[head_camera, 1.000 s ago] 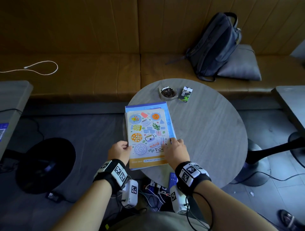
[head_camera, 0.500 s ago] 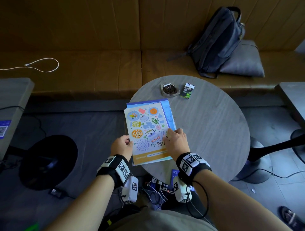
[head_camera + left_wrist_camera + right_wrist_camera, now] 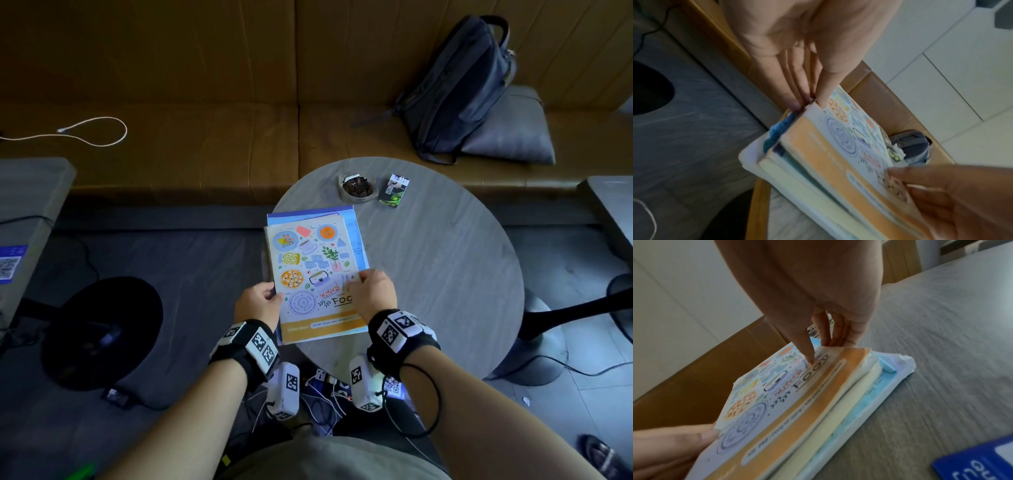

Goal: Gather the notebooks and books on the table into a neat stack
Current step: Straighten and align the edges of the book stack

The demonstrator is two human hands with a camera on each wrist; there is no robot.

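A stack of notebooks (image 3: 308, 260) lies near the left rim of the round grey table (image 3: 445, 274). Its top cover shows food drawings and an orange band, and a wider blue notebook (image 3: 358, 240) sticks out underneath on the right and far side. My left hand (image 3: 270, 296) pinches the stack's left edge, thumb on the cover and fingers below (image 3: 809, 104). My right hand (image 3: 371, 291) holds the right edge, thumb pressed on the cover and fingers tucked at the side (image 3: 822, 352). In the right wrist view the near corner of the stack (image 3: 777, 402) looks uneven.
A glass dish with dark contents (image 3: 358, 187) and a small pack (image 3: 394, 190) sit at the table's far side. A backpack (image 3: 459, 89) and grey cushion (image 3: 510, 137) rest on the brown bench. Other tables stand left (image 3: 27, 212) and right (image 3: 613, 212).
Both hands stay on the stack's two sides; the right hand has crept a little farther up the right edge. The top notebook sits slightly straighter over the ones below.
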